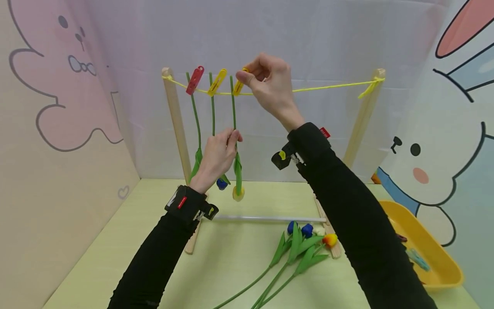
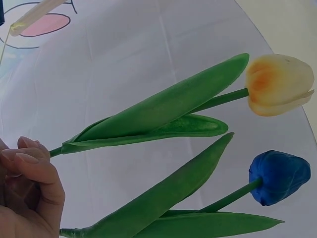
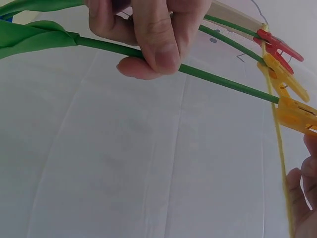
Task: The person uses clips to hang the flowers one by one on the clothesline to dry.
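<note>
My left hand (image 1: 218, 155) pinches the green stem of a cream-and-orange tulip (image 2: 280, 84), which hangs flower down. Up at the yellow string (image 1: 328, 87), my right hand (image 1: 272, 81) holds a yellow clothespin (image 3: 296, 115) between thumb and fingers, at the upper part of that stem. To the left, a second yellow clothespin (image 1: 217, 82) holds the stem of a blue tulip (image 2: 280, 177) on the string. Farther left, a red clothespin (image 1: 195, 80) holds another stem, whose flower is hidden behind my left hand and wrist.
Two wooden posts (image 1: 360, 122) carry the string, joined low down by a pale bar (image 1: 266, 219). Several tulips (image 1: 297, 244) lie on the table by the right post's foot. At the right, a yellow tray (image 1: 444, 266) contains clothespins (image 1: 418, 259), partly hidden by my sleeve.
</note>
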A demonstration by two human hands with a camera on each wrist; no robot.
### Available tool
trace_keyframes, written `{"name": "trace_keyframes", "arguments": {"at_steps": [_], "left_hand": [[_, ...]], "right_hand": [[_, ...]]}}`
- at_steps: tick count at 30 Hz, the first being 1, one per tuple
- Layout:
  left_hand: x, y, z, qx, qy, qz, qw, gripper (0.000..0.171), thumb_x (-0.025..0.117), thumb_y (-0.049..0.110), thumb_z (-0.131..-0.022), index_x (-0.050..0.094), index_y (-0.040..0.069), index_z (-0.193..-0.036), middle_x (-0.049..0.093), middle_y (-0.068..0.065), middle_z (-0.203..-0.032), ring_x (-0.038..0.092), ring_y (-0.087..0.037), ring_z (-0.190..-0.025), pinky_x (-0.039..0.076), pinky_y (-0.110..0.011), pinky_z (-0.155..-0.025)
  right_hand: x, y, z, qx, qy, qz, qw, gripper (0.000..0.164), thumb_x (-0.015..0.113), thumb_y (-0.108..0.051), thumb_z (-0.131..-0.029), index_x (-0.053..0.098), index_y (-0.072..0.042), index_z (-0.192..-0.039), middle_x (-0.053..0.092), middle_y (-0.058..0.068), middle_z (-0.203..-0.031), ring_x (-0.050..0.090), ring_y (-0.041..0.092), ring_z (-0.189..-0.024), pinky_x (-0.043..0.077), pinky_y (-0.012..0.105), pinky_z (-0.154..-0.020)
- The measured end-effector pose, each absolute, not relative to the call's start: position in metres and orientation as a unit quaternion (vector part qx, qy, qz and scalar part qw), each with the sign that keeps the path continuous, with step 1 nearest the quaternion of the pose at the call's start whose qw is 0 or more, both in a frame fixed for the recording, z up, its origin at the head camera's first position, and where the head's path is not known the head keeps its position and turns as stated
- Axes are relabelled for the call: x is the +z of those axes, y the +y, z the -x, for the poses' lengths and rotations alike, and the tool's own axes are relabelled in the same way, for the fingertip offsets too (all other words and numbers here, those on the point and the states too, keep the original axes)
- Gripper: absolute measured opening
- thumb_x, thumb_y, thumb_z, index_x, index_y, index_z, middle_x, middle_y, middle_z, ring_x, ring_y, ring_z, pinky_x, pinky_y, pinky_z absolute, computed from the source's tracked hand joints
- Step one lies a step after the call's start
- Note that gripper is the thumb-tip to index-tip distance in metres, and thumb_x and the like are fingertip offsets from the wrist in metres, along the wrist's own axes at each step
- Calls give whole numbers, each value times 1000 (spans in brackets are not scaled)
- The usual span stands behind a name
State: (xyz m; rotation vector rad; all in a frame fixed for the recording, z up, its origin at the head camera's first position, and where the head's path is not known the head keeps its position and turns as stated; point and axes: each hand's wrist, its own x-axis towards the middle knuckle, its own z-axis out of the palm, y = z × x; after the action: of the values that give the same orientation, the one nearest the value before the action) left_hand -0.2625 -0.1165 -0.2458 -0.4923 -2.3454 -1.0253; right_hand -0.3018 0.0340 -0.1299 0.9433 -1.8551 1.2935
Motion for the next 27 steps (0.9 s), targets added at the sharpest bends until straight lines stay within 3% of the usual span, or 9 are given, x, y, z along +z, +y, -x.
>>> {"name": "trace_keyframes", "arguments": {"at_steps": [7, 12, 21, 27], "left_hand": [[-248, -118, 265, -374, -870, 182, 266, 34, 40, 19, -110, 67, 2, -99, 50, -7, -65, 43, -17, -51, 30, -24, -51], [-247, -119, 265, -376, -870, 182, 263, 34, 40, 19, -110, 67, 1, -99, 53, -9, -66, 47, -17, -53, 31, -24, -52], [-246, -118, 264, -381, -869, 178, 258, 34, 40, 20, -110, 66, 2, -99, 55, -10, -67, 48, -18, -53, 30, -24, -51], [-245, -118, 265, -379, -870, 181, 258, 34, 40, 20, -110, 67, 1, -98, 60, -12, -70, 54, -19, -57, 32, -25, -52]], "right_hand": [[-131, 32, 306, 495, -718, -361, 331, 19, 77, -12, -89, 69, 5, -90, 60, -10, -74, 52, -1, -65, 44, 20, -72], [-130, 31, 307, 502, -720, -356, 322, 18, 78, -13, -89, 70, 4, -88, 61, -11, -73, 54, 0, -64, 44, 20, -71], [-129, 29, 306, 501, -727, -353, 310, 18, 78, -13, -88, 71, 4, -88, 67, -1, -75, 57, 2, -64, 46, 21, -70], [-128, 29, 307, 493, -731, -355, 311, 18, 77, -13, -89, 73, 5, -90, 72, 16, -83, 60, 4, -65, 47, 20, -69]]}}
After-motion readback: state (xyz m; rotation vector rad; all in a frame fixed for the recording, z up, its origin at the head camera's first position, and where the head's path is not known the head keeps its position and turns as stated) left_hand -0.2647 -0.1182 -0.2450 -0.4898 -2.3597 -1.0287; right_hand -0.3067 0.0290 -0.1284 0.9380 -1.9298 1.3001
